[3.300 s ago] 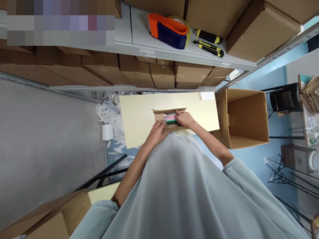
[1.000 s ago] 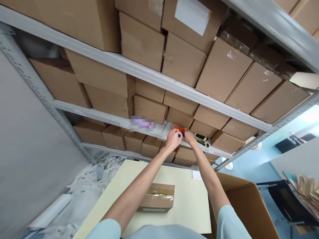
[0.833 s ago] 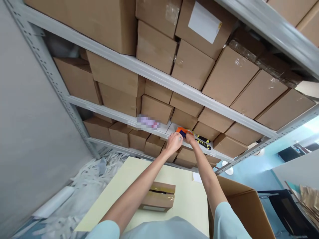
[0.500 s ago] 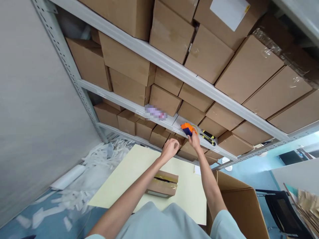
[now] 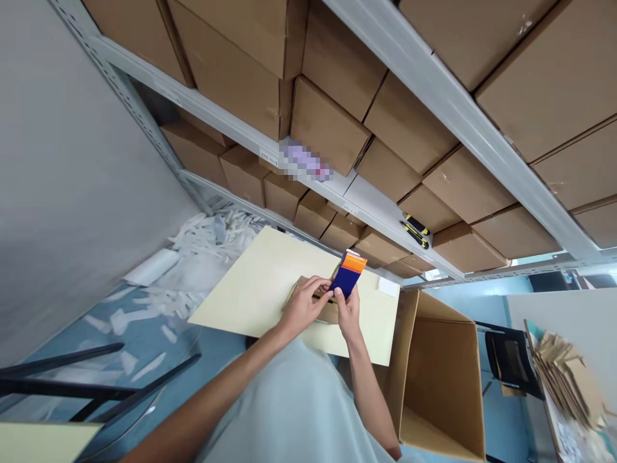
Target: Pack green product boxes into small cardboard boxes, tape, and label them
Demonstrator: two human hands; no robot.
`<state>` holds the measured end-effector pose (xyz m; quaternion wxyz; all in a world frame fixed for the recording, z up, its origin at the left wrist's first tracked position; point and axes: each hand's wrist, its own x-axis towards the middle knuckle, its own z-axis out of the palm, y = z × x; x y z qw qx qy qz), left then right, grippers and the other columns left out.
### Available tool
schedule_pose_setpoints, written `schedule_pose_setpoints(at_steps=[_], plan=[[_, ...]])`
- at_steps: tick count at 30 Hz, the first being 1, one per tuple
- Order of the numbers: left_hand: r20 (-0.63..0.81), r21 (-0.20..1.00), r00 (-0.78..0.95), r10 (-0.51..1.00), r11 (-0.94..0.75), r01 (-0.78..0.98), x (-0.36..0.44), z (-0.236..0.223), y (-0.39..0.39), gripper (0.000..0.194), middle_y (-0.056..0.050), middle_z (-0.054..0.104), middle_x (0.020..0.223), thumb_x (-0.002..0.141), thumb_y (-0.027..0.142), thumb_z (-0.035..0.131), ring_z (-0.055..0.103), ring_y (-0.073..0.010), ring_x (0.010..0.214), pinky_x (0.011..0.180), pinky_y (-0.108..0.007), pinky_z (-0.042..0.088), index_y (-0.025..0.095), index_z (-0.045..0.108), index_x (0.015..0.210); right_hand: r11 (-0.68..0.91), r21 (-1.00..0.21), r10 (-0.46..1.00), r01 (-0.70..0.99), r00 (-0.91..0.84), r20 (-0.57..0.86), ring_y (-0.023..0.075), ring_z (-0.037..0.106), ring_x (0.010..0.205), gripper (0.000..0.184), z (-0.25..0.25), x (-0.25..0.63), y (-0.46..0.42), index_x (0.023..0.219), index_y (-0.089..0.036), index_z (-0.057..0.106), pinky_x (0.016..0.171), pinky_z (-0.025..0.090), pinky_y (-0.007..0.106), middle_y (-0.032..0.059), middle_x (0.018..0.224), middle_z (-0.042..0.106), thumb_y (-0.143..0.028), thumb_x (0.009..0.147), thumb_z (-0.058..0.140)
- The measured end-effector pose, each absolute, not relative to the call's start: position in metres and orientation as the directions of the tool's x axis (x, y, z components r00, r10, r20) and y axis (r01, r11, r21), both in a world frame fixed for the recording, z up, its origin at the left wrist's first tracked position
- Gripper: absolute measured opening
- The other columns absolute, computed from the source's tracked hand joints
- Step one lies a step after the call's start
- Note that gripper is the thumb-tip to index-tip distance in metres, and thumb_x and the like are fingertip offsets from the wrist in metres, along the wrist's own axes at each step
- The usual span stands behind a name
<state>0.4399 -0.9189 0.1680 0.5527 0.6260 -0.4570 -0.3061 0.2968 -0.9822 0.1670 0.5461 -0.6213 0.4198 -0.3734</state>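
Above the pale yellow tabletop [image 5: 236, 292], my right hand [image 5: 349, 315] is closed around an orange and dark blue tape dispenser [image 5: 347, 280], thumb on its blue face. The dispenser is tilted, with its toothed orange end pointing up and away. My left hand [image 5: 301, 308] is closed against the lower left side of the dispenser, thumb and fingertips together there; whether they pinch a strip of tape is too small to tell. Below the hands lies a small cardboard box [image 5: 329, 315], mostly covered by them.
Ahead, a metal shelf [image 5: 373, 209] holds stacked cardboard boxes and two yellow-black utility knives [image 5: 415, 233]. A large open carton [image 5: 446, 386] stands to the right of the table. White scraps [image 5: 197, 263] lie on the floor at left. A white paper [image 5: 388, 287] is at the table's right edge.
My right hand has brought the tape dispenser from the shelf edge down over the table. My left hand has come down and back to meet it, and the view has tilted downward.
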Motion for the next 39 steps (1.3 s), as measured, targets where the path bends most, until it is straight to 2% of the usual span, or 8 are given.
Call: schedule_pose_setpoints(at_steps=[3,8,13,15,21,27,34,39], plan=[[0.144,0.968,0.360,-0.922,0.055,-0.244,0.448,0.177,-0.909,0.022,-0.007,0.079,0.113,0.104,0.040,0.061,0.077,-0.0255,0.104,0.096,-0.041,0.066,0.027,0.076,0.113,-0.022,-0.993,-0.910,-0.119,0.413,-0.030,0.0324,0.077,0.123,0.047,0.177,0.301,-0.976,0.122,-0.026,0.074,0.115,0.062,0.054,0.0108,0.122,0.083,-0.068,0.100,0.068],[0.222,0.947,0.359,-0.907,0.114,-0.300,0.460,0.187,-0.891,0.021,-0.007,0.080,0.110,0.104,0.042,0.065,0.075,-0.0271,0.109,0.105,-0.044,0.065,0.029,0.079,0.111,-0.025,-0.967,-0.890,-0.254,0.446,-0.094,0.0321,0.079,0.106,0.054,0.187,0.302,-0.982,0.108,-0.025,0.077,0.104,0.066,0.052,0.0082,0.107,0.084,-0.077,0.095,0.069],[0.245,0.951,0.527,-0.814,0.096,-0.293,0.487,0.226,-0.874,0.044,-0.008,0.074,0.132,0.102,0.052,0.071,0.074,-0.0276,0.117,0.103,-0.044,0.068,0.031,0.075,0.141,-0.168,-0.923,-0.823,-0.345,0.565,-0.061,0.0335,0.078,0.115,0.050,0.210,0.293,-0.979,0.127,-0.028,0.078,0.111,0.063,0.051,0.0082,0.120,0.084,-0.069,0.098,0.074],[0.259,0.944,0.526,-0.810,0.097,-0.315,0.501,0.246,-0.871,0.048,-0.008,0.073,0.136,0.100,0.055,0.072,0.072,-0.0293,0.123,0.105,-0.046,0.069,0.033,0.075,0.143,-0.241,-0.893,-0.790,-0.380,0.611,-0.047,0.0339,0.078,0.117,0.049,0.220,0.286,-0.977,0.131,-0.028,0.077,0.112,0.062,0.051,0.0101,0.124,0.083,-0.066,0.100,0.073],[0.294,0.919,0.397,-0.869,0.143,-0.368,0.519,0.276,-0.875,0.035,-0.004,0.075,0.121,0.101,0.056,0.071,0.071,-0.0295,0.121,0.110,-0.049,0.067,0.034,0.083,0.127,-0.532,-0.752,-0.632,-0.389,0.774,0.047,0.0340,0.074,0.123,0.031,0.243,0.266,-0.988,0.123,-0.031,0.077,0.116,0.060,0.052,0.0119,0.124,0.080,-0.056,0.105,0.073],[0.339,0.892,0.234,-0.911,0.232,-0.388,0.523,0.280,-0.877,0.027,-0.004,0.079,0.107,0.108,0.048,0.064,0.073,-0.0253,0.112,0.108,-0.044,0.063,0.030,0.085,0.110,-0.781,-0.568,-0.415,-0.259,0.895,0.163,0.0316,0.075,0.108,0.019,0.251,0.258,-1.001,0.117,-0.026,0.071,0.111,0.060,0.057,0.0123,0.111,0.080,-0.045,0.111,0.069],[0.346,0.893,0.160,-0.925,0.271,-0.359,0.519,0.280,-0.876,0.028,-0.004,0.080,0.100,0.112,0.040,0.060,0.072,-0.0228,0.102,0.100,-0.038,0.062,0.028,0.083,0.101,-0.849,-0.499,-0.316,-0.173,0.924,0.217,0.0294,0.074,0.097,0.022,0.250,0.249,-1.008,0.110,-0.023,0.067,0.103,0.064,0.056,0.0109,0.100,0.078,-0.044,0.114,0.065],[0.289,0.914,0.233,-0.929,0.195,-0.357,0.509,0.270,-0.875,0.029,-0.006,0.081,0.101,0.111,0.039,0.058,0.073,-0.0230,0.100,0.098,-0.038,0.062,0.026,0.080,0.100,-0.807,-0.534,-0.356,-0.252,0.929,0.100,0.0315,0.075,0.103,0.031,0.245,0.240,-1.011,0.113,-0.023,0.070,0.107,0.063,0.057,0.0115,0.103,0.079,-0.055,0.110,0.072]])
